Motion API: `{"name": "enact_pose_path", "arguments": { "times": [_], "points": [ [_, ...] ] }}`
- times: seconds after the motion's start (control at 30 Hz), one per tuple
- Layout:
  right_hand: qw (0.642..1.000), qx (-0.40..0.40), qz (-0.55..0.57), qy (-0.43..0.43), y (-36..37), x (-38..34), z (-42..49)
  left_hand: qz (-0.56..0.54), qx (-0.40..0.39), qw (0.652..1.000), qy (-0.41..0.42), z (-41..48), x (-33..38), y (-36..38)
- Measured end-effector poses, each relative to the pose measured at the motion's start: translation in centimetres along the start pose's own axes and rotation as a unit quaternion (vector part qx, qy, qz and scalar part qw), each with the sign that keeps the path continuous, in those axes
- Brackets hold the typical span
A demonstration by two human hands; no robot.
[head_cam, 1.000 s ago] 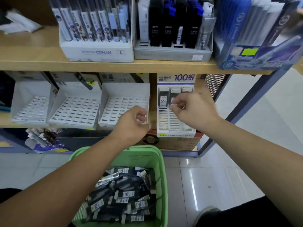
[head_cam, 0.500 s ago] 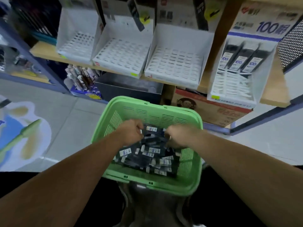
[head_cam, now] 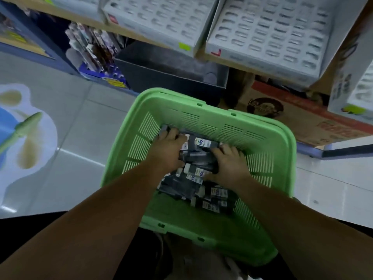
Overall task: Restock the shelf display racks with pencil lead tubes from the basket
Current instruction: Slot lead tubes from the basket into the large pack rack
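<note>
Head view: the camera tips lower than half a second ago, so the green basket (head_cam: 222,113) fills the middle and only the lower parts of two white display racks (head_cam: 268,35) show along the top. The rack that held three tubes is now almost out of frame at the right. Both hands, up at that rack a second ago, are now sunk in the pile of pencil lead tubes (head_cam: 198,173) in the basket's far half. The left hand (head_cam: 168,149) curls its fingers over dark tubes near the far wall. The right hand (head_cam: 230,164) grips tubes just beside it, with a few labelled tubes between the two hands. A cardboard box (head_cam: 302,120) sits under the shelf
</note>
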State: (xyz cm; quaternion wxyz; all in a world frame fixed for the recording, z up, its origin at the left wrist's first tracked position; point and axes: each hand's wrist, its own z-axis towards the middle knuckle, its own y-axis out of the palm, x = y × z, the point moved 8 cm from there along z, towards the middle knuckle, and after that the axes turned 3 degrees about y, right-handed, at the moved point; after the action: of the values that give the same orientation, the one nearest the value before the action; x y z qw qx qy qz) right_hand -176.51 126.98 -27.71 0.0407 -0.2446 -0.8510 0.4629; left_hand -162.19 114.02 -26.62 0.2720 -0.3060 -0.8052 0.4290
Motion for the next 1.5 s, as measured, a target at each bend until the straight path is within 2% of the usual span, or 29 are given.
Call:
{"name": "enact_pose_path", "arguments": {
  "times": [0.17, 0.27, 0.4, 0.5, 0.6, 0.7, 0.9, 1.0, 1.1, 1.2, 1.33, 1.5],
  "points": [
    [0.999, 0.031, -0.017, -0.027, -0.1, -1.5, 1.0, -0.023, 0.015, 0.999, -0.024, -0.1, 0.4, 0.0],
    [0.998, 0.042, 0.006, -0.037, 0.0, -2.6, 1.2, -0.085, 0.026, 0.995, -0.043, -0.8, -0.7, 0.1],
    [0.994, 0.072, 0.059, -0.060, -0.7, -3.4, 1.6, -0.181, -0.008, 0.979, -0.092, -2.1, -2.3, 0.7],
    [0.994, 0.037, 0.084, -0.062, -0.6, -3.5, 2.1, -0.219, -0.024, 0.971, -0.093, -2.9, -2.7, 1.4],
    [0.995, -0.005, 0.091, -0.050, -0.6, -3.2, 2.3, -0.232, -0.008, 0.969, -0.087, -2.9, -2.4, 1.4],
    [0.995, -0.015, 0.085, -0.043, -0.5, -2.7, 2.0, -0.250, -0.008, 0.963, -0.097, -2.8, -2.5, 1.6],
    [0.994, -0.047, 0.083, -0.043, -0.3, -2.9, 2.0, -0.360, -0.018, 0.928, -0.096, -3.4, -3.7, 1.8],
    [0.992, -0.065, 0.098, -0.044, -0.4, -2.8, 2.0, -0.391, 0.007, 0.916, -0.094, -3.6, -4.4, 1.6],
    [0.990, -0.043, 0.125, -0.039, -0.5, -2.7, 1.8, -0.375, 0.031, 0.922, -0.095, -3.2, -4.6, 1.0],
    [0.987, 0.001, 0.155, -0.040, -0.6, -2.7, 1.5, -0.310, 0.048, 0.945, -0.096, -2.8, -4.2, 0.3],
    [0.994, 0.075, 0.045, -0.071, -1.0, -2.9, 0.8, -0.212, 0.070, 0.971, -0.080, -3.6, -3.4, -0.1],
    [0.993, 0.055, 0.075, -0.075, -1.5, -3.2, 0.8, -0.128, 0.078, 0.987, -0.060, -4.2, -1.9, -0.7]
  ]
}}
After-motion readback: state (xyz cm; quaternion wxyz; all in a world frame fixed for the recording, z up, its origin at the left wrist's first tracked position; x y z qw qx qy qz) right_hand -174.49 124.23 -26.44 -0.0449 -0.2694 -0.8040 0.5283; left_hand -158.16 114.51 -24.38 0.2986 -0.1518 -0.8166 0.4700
